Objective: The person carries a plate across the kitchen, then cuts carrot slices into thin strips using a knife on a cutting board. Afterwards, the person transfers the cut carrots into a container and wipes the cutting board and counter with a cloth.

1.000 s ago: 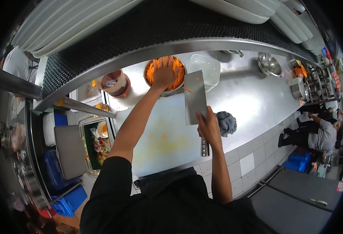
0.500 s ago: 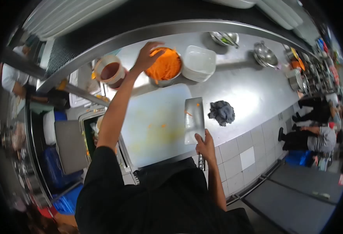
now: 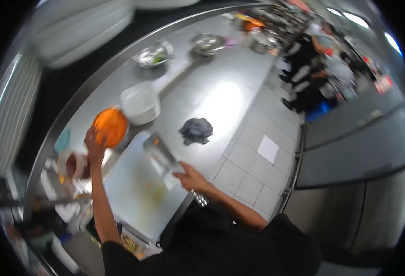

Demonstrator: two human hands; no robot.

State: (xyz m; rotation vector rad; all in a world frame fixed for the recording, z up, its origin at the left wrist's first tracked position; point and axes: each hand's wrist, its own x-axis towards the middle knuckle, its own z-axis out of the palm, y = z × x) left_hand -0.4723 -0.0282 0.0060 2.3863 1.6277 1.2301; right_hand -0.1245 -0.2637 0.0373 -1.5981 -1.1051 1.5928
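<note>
Starting far L: white dishes (image 3: 78,30) stacked on the shelf above the desk (image 3: 174,96). Below, a round tub (image 3: 68,161) w/ a reddish-brown inside sits just beside the L hand (image 3: 95,143). L grip: fingers spread & slightly bent, over the near-L edge of the shredded carrot (image 3: 111,125); blur hides whether the fingertips touch it. The carrot is heaped in a round metal bowl, L of the stacked white sq. bowls (image 3: 140,103) & just past the far end of the cutting board (image 3: 133,186). Board is pale w/ a yellowish stain & a few tiny orange bits; a bin (image 3: 131,244) w/ food scraps is partly visible by its near-L corner, next to the L upper arm. Farther back on the desk, a metal mixing bowl (image 3: 146,56) holds smth green. Over the board's R side, the cleaver (image 3: 160,156) points up-L, flat of the blade showing w/ an orange bit on it; can't tell if it touches the board. R hand (image 3: 191,178) has its grip closed round the cleaver where blade meets handle, thumb & index by the blade. R of the blade, a crumpled dark gray cloth (image 3: 196,131) lies on the desk; a 2nd metal bowl (image 3: 208,43) is farther back. Far R: ppl (image 3: 338,73) in the bkgd, blurred, beyond the tiled floor (image 3: 244,170).
</note>
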